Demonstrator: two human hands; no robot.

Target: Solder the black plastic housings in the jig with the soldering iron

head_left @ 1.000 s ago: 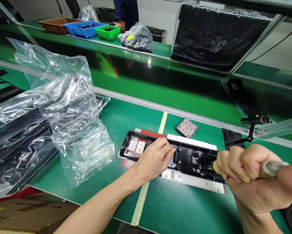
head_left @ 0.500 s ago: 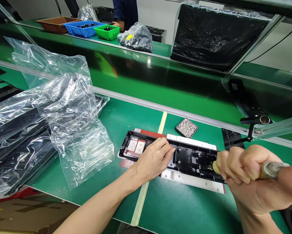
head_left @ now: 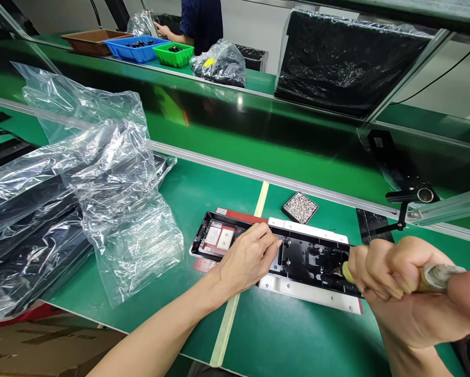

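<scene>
A long black plastic housing [head_left: 303, 255] lies between white fixture blocks [head_left: 311, 294] on the green table. Across its middle rests my left hand [head_left: 250, 256], fingers bent and pressed together on the housing; whatever may be under them is hidden. My right hand [head_left: 402, 277] is wrapped round a screwdriver-like tool [head_left: 439, 276], whose yellowish front end points into the right part of the housing. The tool's tip is hard to make out. Behind the housing sits a small square tray of screws [head_left: 299, 207].
Plastic-wrapped black parts [head_left: 30, 235] cover the left side. A metal rail [head_left: 219, 163] runs behind the work area. A black clamp-like bracket [head_left: 410, 196] stands at right. Beyond are blue [head_left: 134, 51] and green [head_left: 174, 56] bins and a person [head_left: 201, 23].
The person across the bench has stretched an arm out to the left, showing a hand near the plastic bag. My hands have hardly moved; the view has shifted very slightly.
</scene>
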